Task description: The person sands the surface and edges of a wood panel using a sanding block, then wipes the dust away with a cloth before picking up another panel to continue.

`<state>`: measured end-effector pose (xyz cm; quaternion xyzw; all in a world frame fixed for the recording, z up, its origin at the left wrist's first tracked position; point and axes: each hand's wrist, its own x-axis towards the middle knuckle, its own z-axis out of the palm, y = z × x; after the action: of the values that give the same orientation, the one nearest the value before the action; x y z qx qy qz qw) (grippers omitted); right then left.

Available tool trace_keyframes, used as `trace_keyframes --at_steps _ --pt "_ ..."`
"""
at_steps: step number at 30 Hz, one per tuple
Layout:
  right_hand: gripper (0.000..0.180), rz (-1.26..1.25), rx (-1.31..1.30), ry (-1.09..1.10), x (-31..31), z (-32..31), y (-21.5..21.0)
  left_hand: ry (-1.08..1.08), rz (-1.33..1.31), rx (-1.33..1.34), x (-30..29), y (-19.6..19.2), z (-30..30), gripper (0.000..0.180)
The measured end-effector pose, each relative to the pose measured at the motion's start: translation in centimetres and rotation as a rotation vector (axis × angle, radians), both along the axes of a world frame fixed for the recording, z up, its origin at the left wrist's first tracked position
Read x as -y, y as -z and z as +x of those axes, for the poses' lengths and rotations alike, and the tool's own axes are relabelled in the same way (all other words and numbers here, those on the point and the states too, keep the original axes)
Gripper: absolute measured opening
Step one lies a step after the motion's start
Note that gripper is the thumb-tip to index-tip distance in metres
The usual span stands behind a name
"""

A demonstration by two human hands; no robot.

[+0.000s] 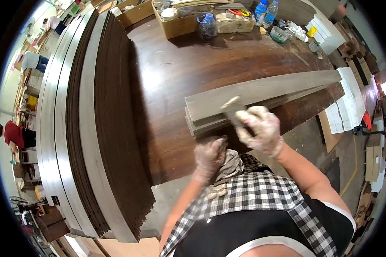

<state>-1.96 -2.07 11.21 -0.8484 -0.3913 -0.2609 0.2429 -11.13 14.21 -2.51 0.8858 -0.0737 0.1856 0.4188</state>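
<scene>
My right hand (261, 128), in a stained pale glove, is closed around a short, flat scraper-like tool (233, 108). Motion blurs the tool, and its pale end lies over the near-left part of a grey wood-look plank (266, 91). That plank tops a small stack slanting across the table. My left hand (209, 157), gloved and blurred, is closed near the table's front edge, just off the stack's near end. Whatever its curled fingers hold is hidden. A crumpled grey cloth (232, 165) lies against my checked apron beside that hand.
Tall stacks of long planks (116, 107) line the left side of the brown table (167, 124). At the back are a cardboard box (176, 26), bottles (270, 15), scissors (239, 13) and a jar (278, 35). White stacked pieces (349, 103) stand at the right. Other people are far left.
</scene>
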Motion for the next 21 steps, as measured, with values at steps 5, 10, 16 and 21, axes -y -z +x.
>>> trace_keyframes --at_steps 5,10,16,21 --pt "0.030 0.048 0.058 -0.126 -4.0 -0.9 -1.0 0.093 0.019 0.291 3.0 2.1 2.1 0.023" --pt "0.029 0.016 0.073 -0.138 -3.5 0.1 -0.3 0.268 0.130 0.069 2.7 2.2 1.8 0.030" --pt "0.040 0.063 0.050 0.355 9.7 0.8 -2.5 0.468 -0.351 -0.445 3.6 -1.2 1.9 0.043" --pt "0.031 0.007 -0.012 -0.018 5.6 1.7 -0.4 0.702 -0.477 -0.861 6.3 -2.7 3.6 0.066"
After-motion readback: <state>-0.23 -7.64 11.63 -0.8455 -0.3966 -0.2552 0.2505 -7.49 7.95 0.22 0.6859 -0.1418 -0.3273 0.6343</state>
